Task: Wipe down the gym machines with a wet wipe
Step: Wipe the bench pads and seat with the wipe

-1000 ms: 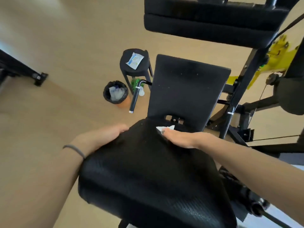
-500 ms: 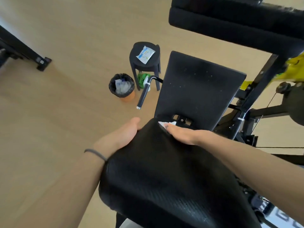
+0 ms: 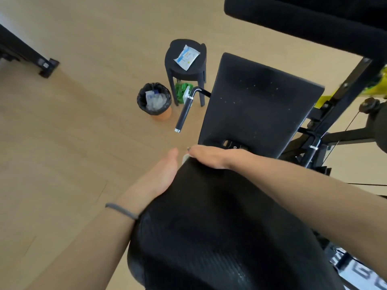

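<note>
A black padded seat (image 3: 219,227) of a gym machine fills the lower middle of the head view. My right hand (image 3: 211,156) lies flat on the seat's far left corner, pressing a white wet wipe (image 3: 185,158) of which only a small edge shows under the fingertips. My left hand (image 3: 161,176) rests with straight fingers against the seat's left side; a grey band circles its wrist. The black back pad (image 3: 257,105) stands just beyond the seat.
A black stool (image 3: 178,70) carries a wipes packet (image 3: 187,57). Beside it stand a lined bin (image 3: 155,102) with used wipes and a green item (image 3: 181,92). A black handle (image 3: 184,114) juts left of the back pad. Machine frame (image 3: 326,122) at right; upper pad (image 3: 303,19).
My right hand has slid the wipe leftward along the seat's far edge to its left corner. The left hand stays on the seat's side. The view has shifted.
</note>
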Demonstrator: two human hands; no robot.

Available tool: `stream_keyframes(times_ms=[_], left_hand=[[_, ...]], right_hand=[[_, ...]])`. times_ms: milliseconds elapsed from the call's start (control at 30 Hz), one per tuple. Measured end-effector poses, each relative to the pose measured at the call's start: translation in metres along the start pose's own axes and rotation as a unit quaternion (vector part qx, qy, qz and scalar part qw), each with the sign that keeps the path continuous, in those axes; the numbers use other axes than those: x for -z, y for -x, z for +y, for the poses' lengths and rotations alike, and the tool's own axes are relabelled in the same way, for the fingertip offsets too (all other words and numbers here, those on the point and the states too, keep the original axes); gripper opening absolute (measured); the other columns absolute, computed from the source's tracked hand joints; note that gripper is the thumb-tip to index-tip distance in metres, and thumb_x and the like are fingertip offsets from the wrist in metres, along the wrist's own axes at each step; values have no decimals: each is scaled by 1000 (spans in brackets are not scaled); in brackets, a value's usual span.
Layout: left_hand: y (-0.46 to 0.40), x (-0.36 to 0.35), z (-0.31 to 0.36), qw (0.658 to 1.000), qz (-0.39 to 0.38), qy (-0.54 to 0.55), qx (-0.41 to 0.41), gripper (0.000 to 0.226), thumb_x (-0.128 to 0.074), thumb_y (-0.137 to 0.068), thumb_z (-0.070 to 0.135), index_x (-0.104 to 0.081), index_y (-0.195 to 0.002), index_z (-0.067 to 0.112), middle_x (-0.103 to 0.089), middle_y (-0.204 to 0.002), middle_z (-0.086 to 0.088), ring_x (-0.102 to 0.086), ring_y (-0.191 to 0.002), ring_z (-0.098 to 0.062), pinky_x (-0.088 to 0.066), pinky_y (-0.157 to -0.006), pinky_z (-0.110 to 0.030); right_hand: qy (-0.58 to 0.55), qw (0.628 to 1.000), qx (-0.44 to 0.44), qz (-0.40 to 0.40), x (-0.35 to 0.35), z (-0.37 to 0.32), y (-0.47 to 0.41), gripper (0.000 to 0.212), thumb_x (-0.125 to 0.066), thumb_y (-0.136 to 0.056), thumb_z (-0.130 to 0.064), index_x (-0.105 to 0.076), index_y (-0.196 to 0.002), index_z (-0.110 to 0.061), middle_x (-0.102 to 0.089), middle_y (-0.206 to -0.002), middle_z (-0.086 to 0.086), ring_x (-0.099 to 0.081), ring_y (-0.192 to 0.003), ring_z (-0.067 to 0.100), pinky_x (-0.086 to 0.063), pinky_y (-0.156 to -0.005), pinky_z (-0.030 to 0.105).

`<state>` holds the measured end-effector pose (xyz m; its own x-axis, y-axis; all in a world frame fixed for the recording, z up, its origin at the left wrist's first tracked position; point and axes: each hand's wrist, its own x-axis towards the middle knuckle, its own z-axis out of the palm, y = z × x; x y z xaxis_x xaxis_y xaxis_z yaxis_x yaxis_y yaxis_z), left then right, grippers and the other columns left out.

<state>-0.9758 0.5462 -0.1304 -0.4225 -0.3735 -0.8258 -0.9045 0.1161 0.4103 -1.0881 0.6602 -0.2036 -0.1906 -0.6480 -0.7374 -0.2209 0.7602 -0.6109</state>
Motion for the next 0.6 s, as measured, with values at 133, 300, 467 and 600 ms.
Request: stream_keyframes(times_ms=[133, 300, 467, 600], left_hand=[[10, -1, 9, 997, -40, -66, 7, 42, -17, -111, 33, -51, -90, 20, -49, -97, 10, -48, -102, -12, -24, -84, -23], [13, -2, 12, 984, -119, -135, 10, 52, -20, -108, 44, -48, -146, 20, -47, -150, -4, -44, -136, -21, -27, -110, -29], [13, -4, 14, 985, -96, -139, -14, 52, -19, -111, 35, -46, -147, 10, -43, -154, -11, -40, -140, -23, -24, -113, -31], [9, -2, 11, 989, -93, -112, -18, 53, -17, -109, 37, -63, -114, 12, -58, -128, -15, -53, -119, -25, -34, -105, -36]], right_hand=[[-17, 999, -50, 4, 6, 40, -28, 55, -17, -105, -48, -46, -149, -36, -37, -161, -3, -34, -148, 22, -20, -124, 45], [-74, 993, -81, 40, -5, 50, 11, 55, -15, -107, -47, -56, -123, -15, -57, -131, 0, -54, -124, 27, -37, -112, 46], [-74, 996, 39, 15, -25, 7, 103, 58, -14, -107, -54, -24, -160, -33, -25, -157, -23, -20, -145, -3, -10, -114, 15], [-47, 993, 107, -10, -38, 2, 112, 55, -11, -108, -55, -6, -161, -43, -3, -166, -26, 0, -151, -8, 3, -120, 16]])
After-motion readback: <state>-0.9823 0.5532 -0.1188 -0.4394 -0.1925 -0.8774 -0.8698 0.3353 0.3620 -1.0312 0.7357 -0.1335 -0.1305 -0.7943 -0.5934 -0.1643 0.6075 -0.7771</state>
